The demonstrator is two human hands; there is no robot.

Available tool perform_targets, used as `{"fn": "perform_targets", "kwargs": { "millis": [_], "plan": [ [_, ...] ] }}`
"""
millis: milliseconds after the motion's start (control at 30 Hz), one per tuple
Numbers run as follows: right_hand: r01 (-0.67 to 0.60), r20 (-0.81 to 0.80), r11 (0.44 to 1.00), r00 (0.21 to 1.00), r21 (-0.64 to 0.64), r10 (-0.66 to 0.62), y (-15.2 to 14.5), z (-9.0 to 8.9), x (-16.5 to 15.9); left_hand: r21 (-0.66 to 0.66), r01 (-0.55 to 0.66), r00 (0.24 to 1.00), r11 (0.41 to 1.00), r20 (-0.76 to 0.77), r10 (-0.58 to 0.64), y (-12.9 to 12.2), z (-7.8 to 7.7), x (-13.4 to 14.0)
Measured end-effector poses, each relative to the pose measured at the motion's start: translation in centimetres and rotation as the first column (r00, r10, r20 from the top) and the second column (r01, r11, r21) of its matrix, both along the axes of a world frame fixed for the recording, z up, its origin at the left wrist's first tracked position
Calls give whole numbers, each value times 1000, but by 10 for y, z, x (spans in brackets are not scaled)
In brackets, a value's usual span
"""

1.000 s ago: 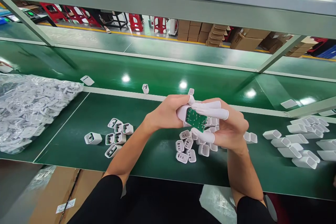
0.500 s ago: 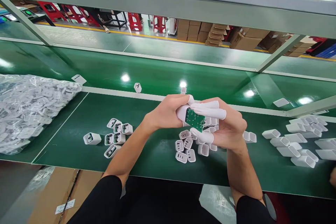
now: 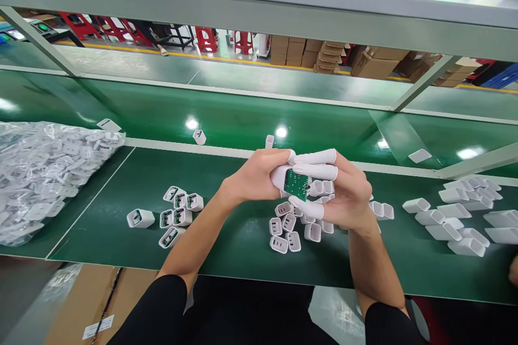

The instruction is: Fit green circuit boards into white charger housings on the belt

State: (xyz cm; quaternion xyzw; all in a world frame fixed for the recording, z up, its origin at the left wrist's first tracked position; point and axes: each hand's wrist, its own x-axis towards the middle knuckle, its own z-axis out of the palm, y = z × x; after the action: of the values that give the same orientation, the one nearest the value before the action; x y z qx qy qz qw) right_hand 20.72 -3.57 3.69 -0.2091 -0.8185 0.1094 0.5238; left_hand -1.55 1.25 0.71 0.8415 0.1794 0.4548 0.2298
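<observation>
Green bench (image 3: 230, 250) across the near side, glossy green strip (image 3: 238, 118) along its far edge. Clear bag (image 3: 52, 172) of white parts slumps at left. Pale open shells (image 3: 467, 247) bunch at right; white units (image 3: 183, 218) with green innards cluster left of centre. Slotted shells (image 3: 279, 243) crowd beneath the right hand (image 3: 348, 194), leaving little clearance below it. Left hand (image 3: 259, 175) curled closed round a white housing (image 3: 278, 179), mostly covered; probably light, stiff, smooth enough to slip, best gripped by its sides. Right hand pinches, extended fingers above, thumb below, on a green circuit board (image 3: 296, 185) at the housing's right end, over mid-bench. Board likely light, rigid, fragile across its speckled face; edges the safer hold. Insertion depth: cannot tell.
</observation>
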Motion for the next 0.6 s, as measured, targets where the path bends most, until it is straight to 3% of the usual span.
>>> {"fn": "perform_targets", "kwargs": {
  "millis": [167,367,500,600],
  "plan": [
    [61,70,998,996,-1,-60,-1,-2,0,-105,5,1000,994,-29,-8,2,-7,2],
    [150,53,989,987,-16,-149,5,-8,5,-280,125,979,952,189,-74,3,-1,1],
    [217,-5,975,976,-40,-218,11,-13,7,-437,145,904,888,422,61,9,13,-16],
    [262,94,960,963,-103,-253,20,-23,0,-488,98,811,868,545,215,16,24,-38]
  ]
}}
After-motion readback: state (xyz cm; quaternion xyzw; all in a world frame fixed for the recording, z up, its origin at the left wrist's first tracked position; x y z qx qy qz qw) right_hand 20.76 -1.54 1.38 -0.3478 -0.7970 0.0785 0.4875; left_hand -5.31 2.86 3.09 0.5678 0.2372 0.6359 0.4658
